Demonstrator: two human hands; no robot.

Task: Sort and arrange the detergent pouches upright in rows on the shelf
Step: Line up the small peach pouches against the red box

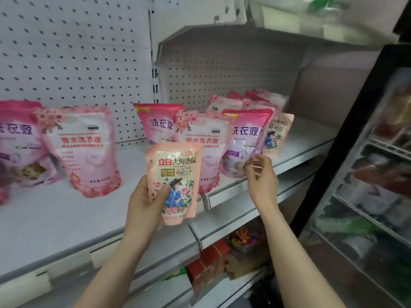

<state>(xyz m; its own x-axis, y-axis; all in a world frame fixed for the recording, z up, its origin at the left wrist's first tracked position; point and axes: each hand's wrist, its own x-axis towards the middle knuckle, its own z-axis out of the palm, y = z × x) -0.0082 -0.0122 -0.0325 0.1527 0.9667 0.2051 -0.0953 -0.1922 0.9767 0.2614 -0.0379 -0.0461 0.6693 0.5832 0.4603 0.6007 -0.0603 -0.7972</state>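
Detergent pouches are seen standing upright along the white shelf [66,218]: a magenta pouch [17,143] at nine o'clock, a rose-printed pouch [80,150] beside it, then a cluster at one o'clock. A small peach pouch [175,172] is held upright at centre, in front of the shelf edge, clasped by the left hand [144,203] with the thumb pressed on its front. At three o'clock the right hand [261,176] is held empty, fingers loosely curled, just before a purple-and-magenta pouch [242,143].

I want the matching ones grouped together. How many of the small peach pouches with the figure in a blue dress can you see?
2. One peach pouch is held in the left hand before the shelf; the other stands at the right end of the row. More may be hidden behind.
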